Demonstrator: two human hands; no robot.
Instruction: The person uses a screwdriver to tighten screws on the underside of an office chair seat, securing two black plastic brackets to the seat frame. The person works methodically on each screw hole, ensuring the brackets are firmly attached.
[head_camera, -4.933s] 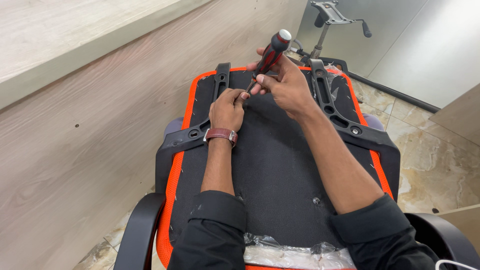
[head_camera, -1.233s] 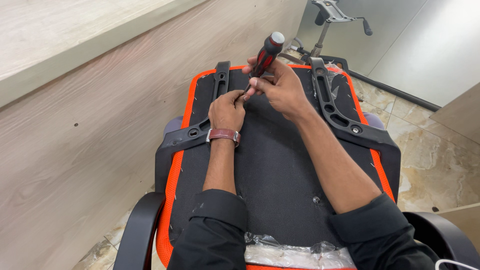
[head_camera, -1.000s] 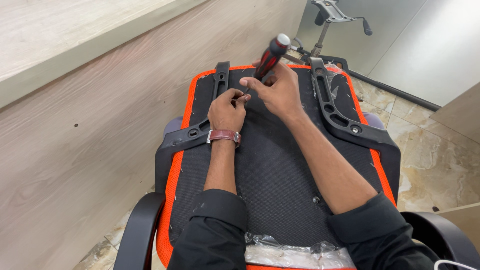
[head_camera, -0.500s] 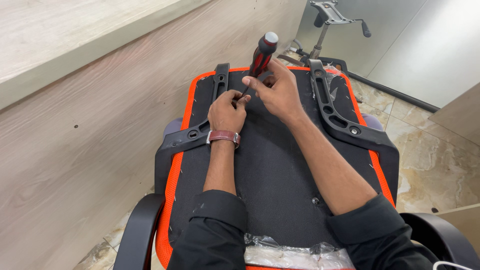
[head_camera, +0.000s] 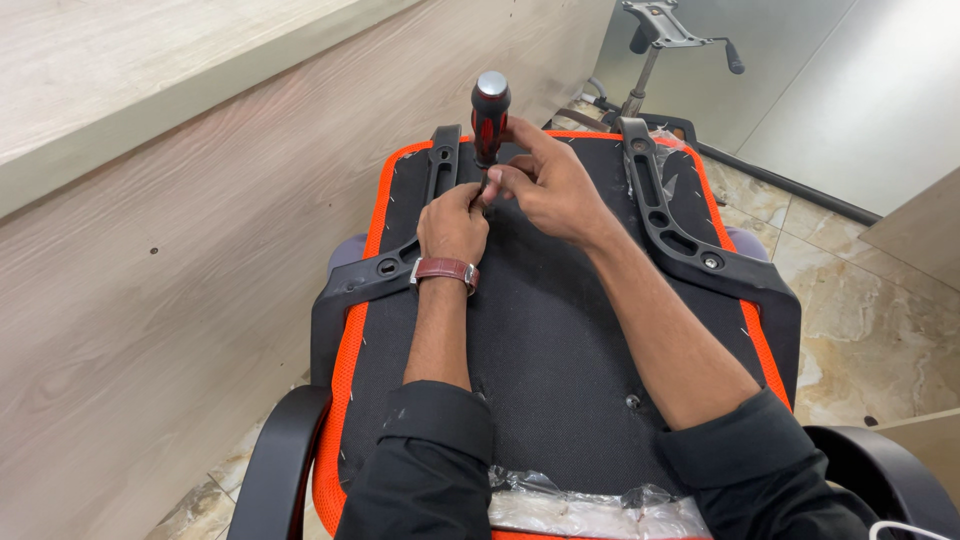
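The person's right hand (head_camera: 548, 185) holds a red and black screwdriver with a silver cap (head_camera: 489, 112). The fingers are curled around the lower part of the handle, and the tool stands almost straight up. Its tip is hidden between the two hands, so it is hard to tell what it touches.

The left hand (head_camera: 453, 220) sits just beside the right hand, touching it. Its fingers are pressed together and pinch something small near the tip of the screwdriver. The small thing is too hidden to name. A brown leather watch strap (head_camera: 445, 270) goes around the left wrist.

Both hands rest on the black mesh chair part with an orange edge (head_camera: 560, 340), which lies flat under them. A black plastic bracket with holes (head_camera: 672, 220) runs along it to the right of the right hand. Another black plastic bracket (head_camera: 400, 255) runs to the left of the left hand.

Close to the person's body, some clear crinkly plastic wrap (head_camera: 590, 505) lies on the chair part. Far beyond the hands stands a grey metal chair base with levers (head_camera: 660, 30) on the stone tile floor (head_camera: 870, 320). A pale wooden wall (head_camera: 160, 260) is off to the left.
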